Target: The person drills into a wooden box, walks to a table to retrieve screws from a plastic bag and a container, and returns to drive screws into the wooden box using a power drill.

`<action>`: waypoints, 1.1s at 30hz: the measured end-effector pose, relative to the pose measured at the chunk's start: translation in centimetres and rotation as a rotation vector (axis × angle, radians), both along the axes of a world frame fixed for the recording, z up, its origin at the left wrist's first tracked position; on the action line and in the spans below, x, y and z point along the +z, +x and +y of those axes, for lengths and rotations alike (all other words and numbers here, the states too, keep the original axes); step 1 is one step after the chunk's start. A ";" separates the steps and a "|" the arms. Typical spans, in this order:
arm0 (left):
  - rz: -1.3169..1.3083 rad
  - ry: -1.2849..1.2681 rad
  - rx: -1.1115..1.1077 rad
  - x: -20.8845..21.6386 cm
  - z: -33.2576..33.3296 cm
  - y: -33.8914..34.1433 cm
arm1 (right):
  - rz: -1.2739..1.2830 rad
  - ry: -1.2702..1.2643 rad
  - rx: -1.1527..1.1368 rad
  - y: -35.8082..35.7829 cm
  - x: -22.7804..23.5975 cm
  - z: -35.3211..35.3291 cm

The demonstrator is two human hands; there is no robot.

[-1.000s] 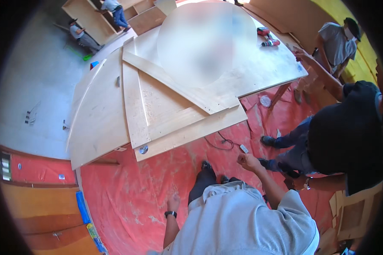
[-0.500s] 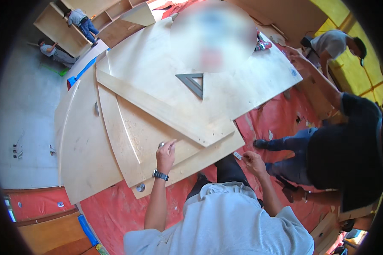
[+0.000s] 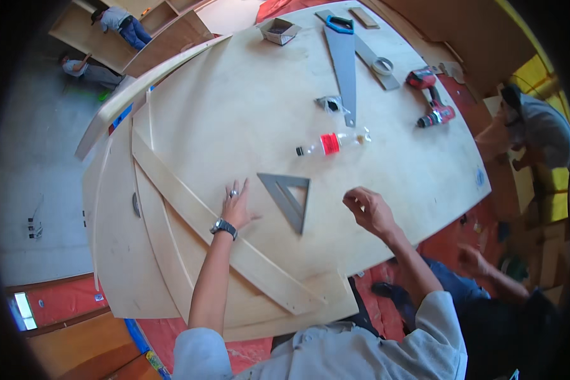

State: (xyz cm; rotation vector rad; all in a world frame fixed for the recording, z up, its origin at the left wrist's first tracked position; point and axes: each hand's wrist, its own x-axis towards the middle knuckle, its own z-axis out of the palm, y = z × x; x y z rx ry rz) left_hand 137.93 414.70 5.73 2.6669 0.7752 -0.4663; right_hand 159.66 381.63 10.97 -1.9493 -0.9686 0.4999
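A: Head view first. What did it show of the left hand (image 3: 237, 206)?

B: It lay flat and open on the tabletop (image 3: 234, 114), fingers spread, palm down on the pale plywood, holding nothing. A watch (image 3: 223, 227) sat on its wrist. It rested at the upper edge of a long wooden strip (image 3: 221, 234) that ran slantwise toward the near edge.

A: And the metal triangle?

B: The grey square (image 3: 289, 196) lay just beside that hand, on the side toward the right hand, near the tabletop's near edge. I could not tell whether the fingertips touched it.

A: The right hand (image 3: 369, 209)?

B: It hovered above the tabletop with its fingers loosely curled, gripping nothing, a little apart from the square.

A: Anything further back?

B: A plastic bottle (image 3: 332, 142) lay on its side past the square. A handsaw (image 3: 343, 60) stretched toward the far edge, with a small cardboard box (image 3: 278, 30) near it. A red drill (image 3: 432, 101) and a roll of tape (image 3: 383, 65) lay toward the right edge.
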 end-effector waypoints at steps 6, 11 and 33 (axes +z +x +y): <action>0.182 0.003 0.204 -1.4 -1.4 1.7 | -0.036 -0.038 0.118 12.7 -1.1 17.0; 0.193 -0.027 0.208 -2.2 -1.8 2.8 | -0.261 0.083 0.078 22.9 -5.1 31.4; 0.221 -0.040 0.234 -2.2 -1.0 2.5 | -0.615 -0.219 -0.150 37.8 -9.1 54.0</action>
